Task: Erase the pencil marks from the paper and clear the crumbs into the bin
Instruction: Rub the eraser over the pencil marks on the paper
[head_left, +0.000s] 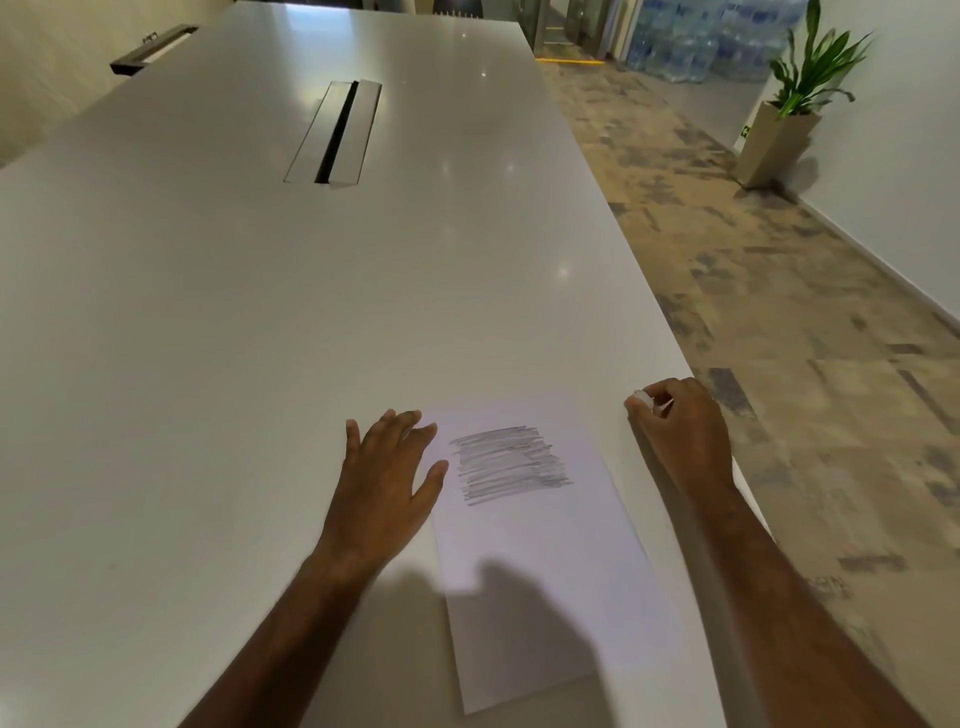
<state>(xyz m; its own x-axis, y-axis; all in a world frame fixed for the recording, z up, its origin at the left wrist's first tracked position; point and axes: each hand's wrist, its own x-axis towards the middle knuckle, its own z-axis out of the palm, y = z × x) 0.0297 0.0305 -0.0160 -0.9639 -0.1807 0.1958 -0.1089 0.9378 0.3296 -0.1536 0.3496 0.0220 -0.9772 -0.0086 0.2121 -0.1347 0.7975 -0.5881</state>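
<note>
A white sheet of paper lies on the near right part of the table, close to its right edge. A block of grey pencil marks covers the sheet's upper half. My left hand lies flat with fingers spread, its thumb and fingertips on the paper's upper left corner. My right hand sits to the right of the sheet near the table edge, fingers curled round a small white eraser that peeks out at the fingertips. No bin is in view.
The long white table stretches ahead, with a metal cable hatch in its middle. A dark tray-like object sits at the far left. Patterned floor runs along the right, with a potted plant and stacked water bottles beyond.
</note>
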